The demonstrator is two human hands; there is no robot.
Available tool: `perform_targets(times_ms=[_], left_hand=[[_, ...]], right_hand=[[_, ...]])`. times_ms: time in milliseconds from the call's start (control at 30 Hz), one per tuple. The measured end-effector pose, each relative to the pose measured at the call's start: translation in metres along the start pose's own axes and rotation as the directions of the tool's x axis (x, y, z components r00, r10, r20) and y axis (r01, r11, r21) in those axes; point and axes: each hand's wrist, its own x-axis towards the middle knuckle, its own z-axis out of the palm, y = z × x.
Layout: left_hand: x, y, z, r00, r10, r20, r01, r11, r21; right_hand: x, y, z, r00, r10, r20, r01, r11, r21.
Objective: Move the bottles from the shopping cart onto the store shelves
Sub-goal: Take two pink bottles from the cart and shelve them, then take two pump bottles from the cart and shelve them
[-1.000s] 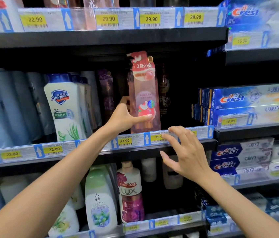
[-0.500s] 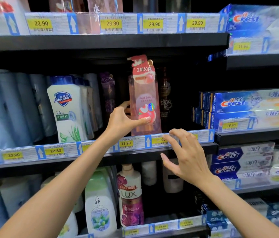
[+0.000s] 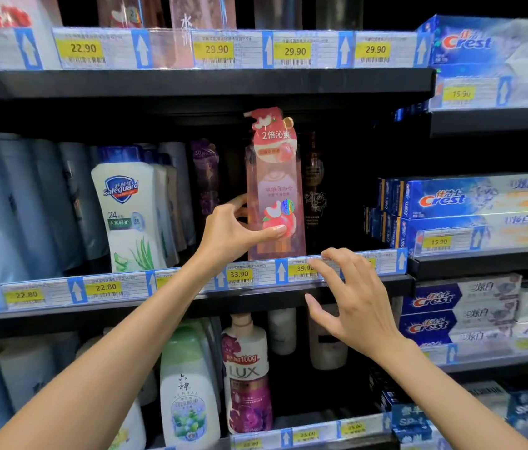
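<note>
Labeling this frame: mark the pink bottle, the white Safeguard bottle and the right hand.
pink bottle (image 3: 277, 190), head view, on its front label.
Safeguard bottle (image 3: 126, 209), head view, on its white front below the logo.
right hand (image 3: 358, 306), head view, on the back of the hand.

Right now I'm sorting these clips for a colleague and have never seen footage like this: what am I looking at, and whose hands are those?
There is no machine here. A person wears a camera on the head, looking forward and down, so both arms reach in from the bottom of the picture. They face store shelves. The left hand grips a tall pink bottle standing on the middle shelf, thumb across its front. The right hand holds nothing; its spread fingers hover at the shelf's price strip. A white Safeguard bottle stands to the left, Crest boxes to the right, and a LUX bottle on the shelf below.
</note>
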Motion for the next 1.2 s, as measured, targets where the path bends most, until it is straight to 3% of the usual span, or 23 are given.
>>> perform_targets(times_ms=[300, 467, 567, 667, 733, 800, 967, 1067, 1200], left_hand=[[0.004, -0.002, 0.006, 0.998, 0.059, 0.029, -0.060, 0.997, 0.041], [0.002, 0.003, -0.003, 0.993, -0.080, 0.082, 0.076, 0.996, 0.051], [-0.011, 0.008, -0.014, 0.993, -0.120, 0.023, 0.120, 0.993, 0.010], [-0.034, 0.014, -0.027, 0.989, 0.140, -0.052, -0.131, 0.979, 0.157], [-0.046, 0.016, -0.039, 0.942, 0.322, 0.090, -0.335, 0.909, 0.249], [-0.053, 0.023, -0.051, 0.885, 0.369, 0.283, -0.441, 0.859, 0.260], [-0.060, 0.070, -0.091, 0.846, 0.132, 0.516, -0.236, 0.961, 0.142], [-0.064, 0.101, -0.119, 0.832, 0.005, 0.554, -0.077, 0.991, 0.107], [-0.072, 0.144, -0.151, 0.819, -0.178, 0.546, 0.165, 0.984, 0.072]], right_hand=[[-0.001, -0.004, 0.002, 0.999, 0.046, 0.001, -0.046, 0.999, 0.012], [0.005, -0.005, -0.012, 0.989, 0.089, 0.121, -0.097, 0.993, 0.062], [0.016, -0.004, -0.026, 0.972, 0.144, 0.187, -0.166, 0.980, 0.110], [0.024, -0.007, -0.042, 0.940, 0.196, 0.279, -0.242, 0.960, 0.144], [0.030, -0.013, -0.056, 0.902, 0.231, 0.365, -0.301, 0.942, 0.149], [0.043, -0.022, -0.075, 0.854, 0.273, 0.444, -0.375, 0.913, 0.159], [0.083, -0.048, -0.136, 0.689, 0.323, 0.648, -0.526, 0.839, 0.141], [0.110, -0.062, -0.181, 0.570, 0.431, 0.700, -0.672, 0.734, 0.095], [0.137, -0.083, -0.244, 0.484, 0.540, 0.688, -0.805, 0.584, 0.107]])
